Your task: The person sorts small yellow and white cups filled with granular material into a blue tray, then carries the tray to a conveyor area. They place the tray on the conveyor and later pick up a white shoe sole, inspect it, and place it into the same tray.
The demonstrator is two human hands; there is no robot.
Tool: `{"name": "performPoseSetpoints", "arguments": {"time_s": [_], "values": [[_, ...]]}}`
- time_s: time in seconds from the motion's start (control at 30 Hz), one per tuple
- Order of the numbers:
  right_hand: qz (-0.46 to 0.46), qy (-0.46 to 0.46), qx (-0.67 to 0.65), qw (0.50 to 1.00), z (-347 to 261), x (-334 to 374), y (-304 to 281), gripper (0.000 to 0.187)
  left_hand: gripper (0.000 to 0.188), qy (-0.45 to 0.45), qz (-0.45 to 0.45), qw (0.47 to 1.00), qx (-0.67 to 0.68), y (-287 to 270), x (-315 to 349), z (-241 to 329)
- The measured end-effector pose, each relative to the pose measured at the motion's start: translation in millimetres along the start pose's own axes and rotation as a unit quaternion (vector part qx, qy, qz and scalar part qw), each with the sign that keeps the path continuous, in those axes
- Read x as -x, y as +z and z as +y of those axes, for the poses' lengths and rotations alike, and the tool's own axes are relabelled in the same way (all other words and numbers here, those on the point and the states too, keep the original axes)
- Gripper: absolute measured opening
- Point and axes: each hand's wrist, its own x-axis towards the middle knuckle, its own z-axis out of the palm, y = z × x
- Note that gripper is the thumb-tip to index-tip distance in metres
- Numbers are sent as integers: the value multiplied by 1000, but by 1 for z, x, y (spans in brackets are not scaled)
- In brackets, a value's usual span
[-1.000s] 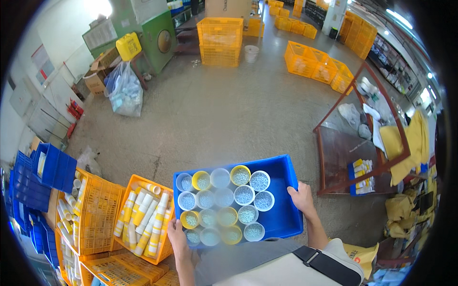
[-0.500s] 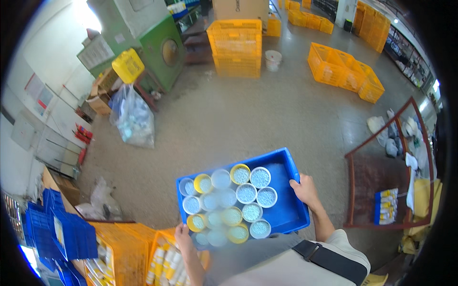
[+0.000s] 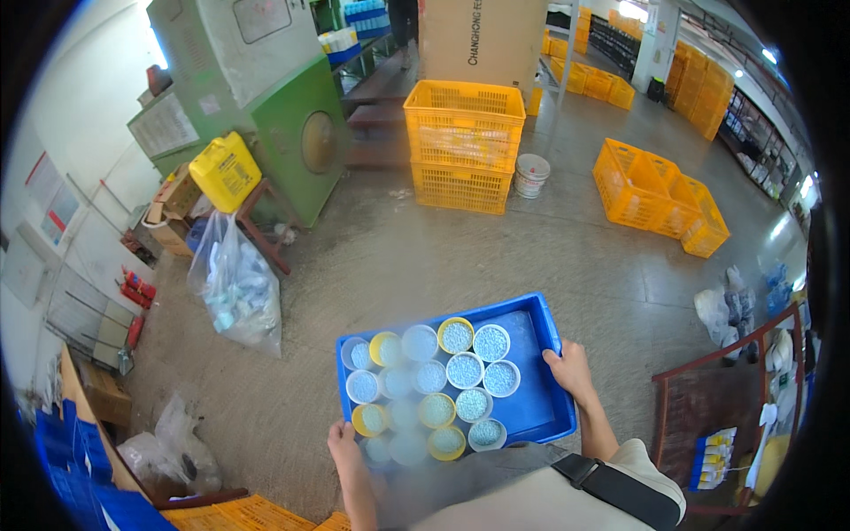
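I hold a blue plastic tray in front of my body, tilted slightly in the picture. My right hand grips its right rim, thumb over the edge. At the lower left corner, my left hand is closed on the other side. Inside stand several round cups in rows: white cups and yellow cups, many filled with pale blue pellets. The tray's right part holds no cups. A hazy smear blurs the cups in the middle columns, and my clothing hides part of the near rim.
Stacked yellow crates stand ahead, with a white bucket beside them. More yellow crates sit at right. A stuffed plastic bag lies left, near a green machine. A dark red-framed rack is at near right.
I have moved forward with the tray; the stacked crates and machine look nearer. The bottle-filled crates at lower left have mostly slipped out of view. Both hands keep their hold.
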Motion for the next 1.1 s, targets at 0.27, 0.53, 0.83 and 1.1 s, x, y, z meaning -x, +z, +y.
{"name": "performPoseSetpoints", "arguments": {"time_s": [0.27,0.53,0.83,1.1], "values": [[49,53,5,997,-86,-208,45,29,27,-12,-16,997,-76,144,-228,117],[30,39,-4,999,-170,-490,123,28,19,-12,11,998,-55,296,-436,214],[-38,5,39,998,-300,-767,183,30,17,-8,63,998,29,400,-626,327],[-57,12,24,998,-387,-987,280,29,18,15,61,998,-3,493,-847,403]]}}
